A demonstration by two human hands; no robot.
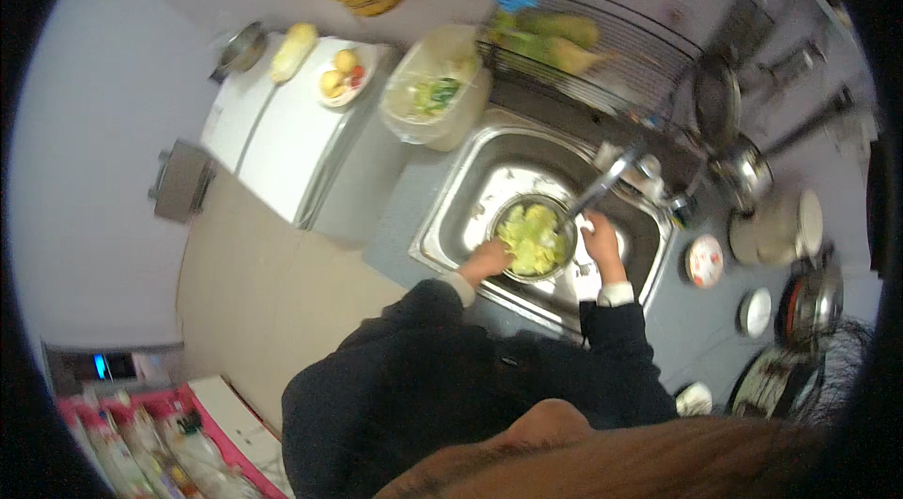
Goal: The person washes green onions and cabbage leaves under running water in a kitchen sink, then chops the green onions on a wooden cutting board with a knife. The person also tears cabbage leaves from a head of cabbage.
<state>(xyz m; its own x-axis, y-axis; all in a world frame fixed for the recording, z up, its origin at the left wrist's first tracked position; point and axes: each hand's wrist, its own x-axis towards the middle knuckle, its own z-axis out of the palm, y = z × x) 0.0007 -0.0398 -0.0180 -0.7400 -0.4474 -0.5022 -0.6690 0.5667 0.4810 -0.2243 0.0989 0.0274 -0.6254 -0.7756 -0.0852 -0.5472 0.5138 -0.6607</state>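
A round metal bowl (530,278) stands in the stainless steel sink (458,192), holding pale green leafy vegetable pieces (530,238). The faucet (604,181) reaches over its right side. My left hand (488,259) is at the bowl's left rim, fingertips over the leaves; blur hides whether it grips the rim. Close to the bowl's right side is my right hand (600,238), by the faucet's end, with something small and white at its fingertips. What its fingers do is not clear.
Left of the sink are a lined bin (462,125) with vegetable scraps and a white chest-like surface (282,139) carrying a plate of round yellow food and a cabbage. Behind stands a wire rack (614,40). Pans, a lidded pot and small containers line the right counter (684,330).
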